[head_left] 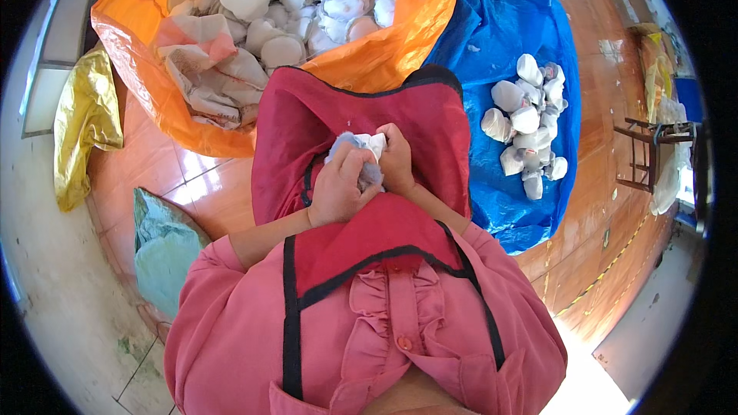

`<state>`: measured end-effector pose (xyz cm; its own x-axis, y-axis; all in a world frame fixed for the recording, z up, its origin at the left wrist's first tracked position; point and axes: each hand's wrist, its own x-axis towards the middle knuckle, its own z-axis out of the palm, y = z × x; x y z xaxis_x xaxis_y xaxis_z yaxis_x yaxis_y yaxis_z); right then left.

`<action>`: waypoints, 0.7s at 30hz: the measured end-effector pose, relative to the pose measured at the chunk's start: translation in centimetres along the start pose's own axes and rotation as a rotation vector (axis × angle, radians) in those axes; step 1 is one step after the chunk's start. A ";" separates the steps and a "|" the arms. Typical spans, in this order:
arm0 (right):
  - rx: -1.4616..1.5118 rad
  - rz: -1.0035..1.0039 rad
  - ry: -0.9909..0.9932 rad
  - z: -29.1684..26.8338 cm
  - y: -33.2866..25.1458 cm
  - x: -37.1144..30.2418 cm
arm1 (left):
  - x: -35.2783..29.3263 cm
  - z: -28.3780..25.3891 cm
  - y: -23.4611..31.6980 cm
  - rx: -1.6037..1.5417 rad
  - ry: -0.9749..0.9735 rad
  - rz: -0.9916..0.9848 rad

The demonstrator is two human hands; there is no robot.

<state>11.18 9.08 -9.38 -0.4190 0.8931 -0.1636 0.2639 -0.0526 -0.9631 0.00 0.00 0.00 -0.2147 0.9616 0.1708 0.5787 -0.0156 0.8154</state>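
Observation:
Above my lap, over a red apron (415,119) with black edging, both hands meet on one small piece of soft white and grey fuzzy material (370,174). My left hand (340,187) is wrapped round its grey side. At its white end, the bent fingers of my right hand (396,160) pinch the edge. My fingers cover much of the piece, so its exact kind is hidden. Beyond my knees, an orange woven sack (430,11) lies open, full of white rounded pads (246,0). To the right, several white and grey rounded bundles (525,120) are heaped on a blue tarp (492,38).
A crumpled whitish sack (211,77) lies in the orange one. At the left are a yellow sack (83,127) and a pale green sack (173,253) on the tiled floor (207,188). A wooden stool (653,146) stands far right, near bags and boxes.

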 end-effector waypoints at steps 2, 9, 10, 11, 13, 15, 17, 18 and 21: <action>-0.043 0.014 0.039 -0.1 -0.2 0.3 | 0.1 0.0 0.0 0.006 0.000 0.021; 0.218 0.083 -0.352 -2.9 -1.2 1.2 | 0.6 -1.3 -2.4 0.069 0.135 0.038; 0.269 0.083 -0.427 -3.0 -1.7 1.4 | 0.6 -1.8 -2.8 0.098 0.144 0.033; 0.320 0.084 -0.501 -3.1 -2.4 1.5 | 0.6 -2.1 -3.1 0.127 0.153 0.028; 0.399 0.197 -0.606 -3.5 -3.0 2.1 | 0.4 -2.4 -3.4 0.146 0.153 -0.004; 0.307 0.232 -0.647 -3.5 -2.9 2.4 | 0.5 -2.7 -3.6 0.180 0.134 0.041; 0.316 0.251 -0.694 -3.2 -3.3 2.4 | 0.4 -2.6 -3.8 0.185 0.132 0.064; 0.319 0.261 -0.716 -2.9 -3.5 2.4 | 0.5 -2.5 -3.9 0.187 0.131 0.077; 0.201 0.205 -0.621 -2.2 -3.7 1.7 | 0.7 -2.6 -3.7 0.142 0.121 -0.008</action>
<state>11.42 11.79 -5.60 -0.8144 0.4375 -0.3813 0.2497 -0.3289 -0.9108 -4.33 0.00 -1.47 -0.3077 0.9216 0.2366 0.6801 0.0392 0.7321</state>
